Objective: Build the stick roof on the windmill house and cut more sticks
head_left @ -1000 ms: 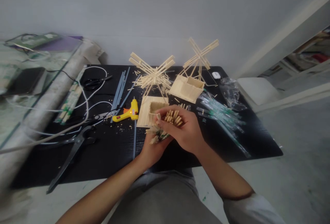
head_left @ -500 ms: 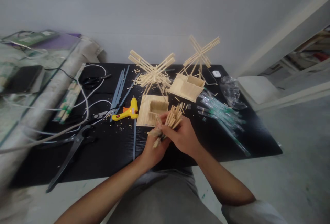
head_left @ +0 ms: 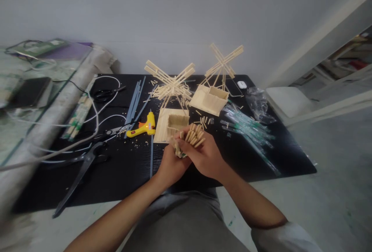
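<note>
Sticks (head_left: 195,134) in hands (head_left: 207,158), wooden models (head_left: 161,125) and glue gun (head_left: 150,123) beyond

Most fingers of the L hand (head_left: 173,169) are hidden b/c the R hand (head_left: 207,156) & the bunch of sticks (head_left: 194,136) are in the way. The sticks' low ends hide in the hands. The hands also cover the near R corner of the near stick house (head_left: 161,126). Far R, a flat dark thing (head_left: 235,88) is partly behind the far stick house (head_left: 200,99). The glue gun (head_left: 142,129) has a label too small to read, & I can't tell what the crumbs (head_left: 139,142) by it are. On the L, a dark slab (head_left: 32,91) is v. blurry. Far R, the shelf stuff (head_left: 348,61) is fuzzy & cut off.
</note>
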Demonstrator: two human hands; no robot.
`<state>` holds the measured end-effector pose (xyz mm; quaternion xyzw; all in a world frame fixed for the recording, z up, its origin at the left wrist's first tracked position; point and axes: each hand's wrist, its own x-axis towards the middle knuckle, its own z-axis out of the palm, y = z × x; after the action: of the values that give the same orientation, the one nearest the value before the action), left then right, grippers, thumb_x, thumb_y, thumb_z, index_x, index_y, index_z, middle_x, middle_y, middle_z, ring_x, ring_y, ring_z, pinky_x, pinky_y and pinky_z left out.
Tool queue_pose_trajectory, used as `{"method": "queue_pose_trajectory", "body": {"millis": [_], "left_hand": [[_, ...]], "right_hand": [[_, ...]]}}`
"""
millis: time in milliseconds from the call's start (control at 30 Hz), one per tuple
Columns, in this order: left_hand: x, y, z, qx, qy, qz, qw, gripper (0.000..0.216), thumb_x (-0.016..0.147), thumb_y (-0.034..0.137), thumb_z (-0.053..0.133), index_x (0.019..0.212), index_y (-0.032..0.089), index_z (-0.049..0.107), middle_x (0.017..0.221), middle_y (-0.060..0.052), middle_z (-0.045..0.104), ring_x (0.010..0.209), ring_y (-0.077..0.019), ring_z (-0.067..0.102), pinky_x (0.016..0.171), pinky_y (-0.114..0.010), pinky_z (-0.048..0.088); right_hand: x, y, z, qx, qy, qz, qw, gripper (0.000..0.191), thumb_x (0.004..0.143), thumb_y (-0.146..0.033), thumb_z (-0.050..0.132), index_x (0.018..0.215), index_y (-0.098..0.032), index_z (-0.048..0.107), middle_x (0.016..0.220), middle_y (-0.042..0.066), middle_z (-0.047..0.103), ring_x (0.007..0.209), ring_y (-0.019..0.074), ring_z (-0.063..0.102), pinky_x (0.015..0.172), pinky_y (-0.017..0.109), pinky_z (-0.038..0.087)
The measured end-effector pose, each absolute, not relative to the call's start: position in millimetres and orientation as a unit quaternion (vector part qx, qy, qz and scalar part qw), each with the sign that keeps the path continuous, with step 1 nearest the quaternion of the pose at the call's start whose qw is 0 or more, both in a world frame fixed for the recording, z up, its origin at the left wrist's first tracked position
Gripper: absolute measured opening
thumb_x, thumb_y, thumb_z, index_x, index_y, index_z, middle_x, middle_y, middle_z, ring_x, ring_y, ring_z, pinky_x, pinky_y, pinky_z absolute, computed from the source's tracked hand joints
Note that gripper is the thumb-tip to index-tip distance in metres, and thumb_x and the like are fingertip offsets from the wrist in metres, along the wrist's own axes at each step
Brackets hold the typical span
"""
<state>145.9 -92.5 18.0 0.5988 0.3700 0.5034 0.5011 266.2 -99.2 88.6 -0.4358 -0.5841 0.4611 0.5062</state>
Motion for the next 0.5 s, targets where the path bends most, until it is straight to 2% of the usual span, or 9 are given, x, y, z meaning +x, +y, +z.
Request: {"method": "queue_pose_trajectory", "body": {"millis": [167, 333, 500], "left_hand": [[145, -94, 19, 0.592, 0.364, 0.498, 0.519, 0.031, 0.077, 0.021, 0.073, 0.107, 0.018, 0.067, 0.105, -0.008, 0.075, 0.097, -0.0244, 0.072, 0.085, -0.037, 0.063], [142, -98, 11, 0.581, 0.372, 0.476, 0.546, 0.027, 0.078, 0.023, 0.071, 0.105, 0.019, 0.070, 0.102, -0.007, 0.076, 0.094, -0.0235, 0.072, 0.086, -0.037, 0.063], [139, -100, 4, 0.554, 0.391, 0.443, 0.586, 0.030, 0.074, 0.023, 0.076, 0.104, 0.020, 0.073, 0.101, -0.006, 0.077, 0.099, -0.0248, 0.072, 0.094, -0.039, 0.062]], "right_hand": [[264, -101, 86, -0.387, -0.563, 0.545, 0.486, 0.032, 0.096, -0.055, 0.070, 0.099, -0.023, 0.066, 0.097, 0.006, 0.078, 0.094, 0.0230, 0.077, 0.090, 0.037, 0.063], [269, -102, 77, -0.387, -0.637, 0.483, 0.460, 0.027, 0.102, -0.047, 0.062, 0.098, -0.021, 0.072, 0.093, 0.006, 0.079, 0.091, 0.0202, 0.077, 0.088, 0.031, 0.061], [272, -103, 58, -0.394, -0.667, 0.429, 0.464, 0.031, 0.103, -0.045, 0.061, 0.088, -0.021, 0.072, 0.079, 0.003, 0.076, 0.074, 0.0171, 0.074, 0.069, 0.024, 0.059]]}}
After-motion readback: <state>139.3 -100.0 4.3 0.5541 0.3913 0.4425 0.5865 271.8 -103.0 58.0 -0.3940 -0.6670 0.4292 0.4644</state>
